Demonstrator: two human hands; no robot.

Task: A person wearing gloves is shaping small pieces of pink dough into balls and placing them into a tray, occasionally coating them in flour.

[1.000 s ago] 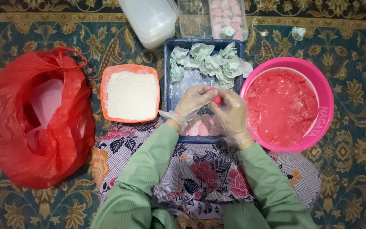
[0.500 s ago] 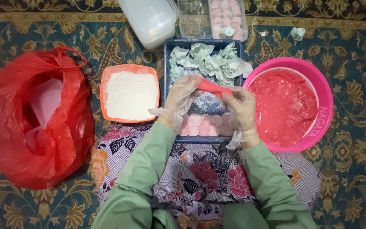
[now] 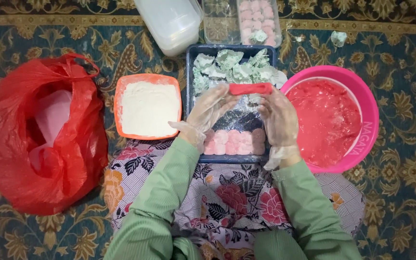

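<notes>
1. Together, the gloved left hand point(image 3: 211, 107) and right hand point(image 3: 279, 118) pinch the ends of a red dough strip point(image 3: 250, 88), held level above the dark tray point(image 3: 190, 72).
2. Pink dough rounds point(image 3: 234, 142) line the tray's 6 o'clock edge; green-dusted pieces point(image 3: 232, 67) fill its 12 o'clock end.
3. An orange flour dish point(image 3: 149, 108) sits at 9 o'clock, a pink bowl point(image 3: 367, 120) at 3 o'clock.

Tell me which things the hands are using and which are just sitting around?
In use:
left hand and right hand, stretching the red dough strip
dark tray beneath
pink bowl of red dough

Sitting around:
orange dish of white flour
red plastic bag
white container
clear box
</notes>
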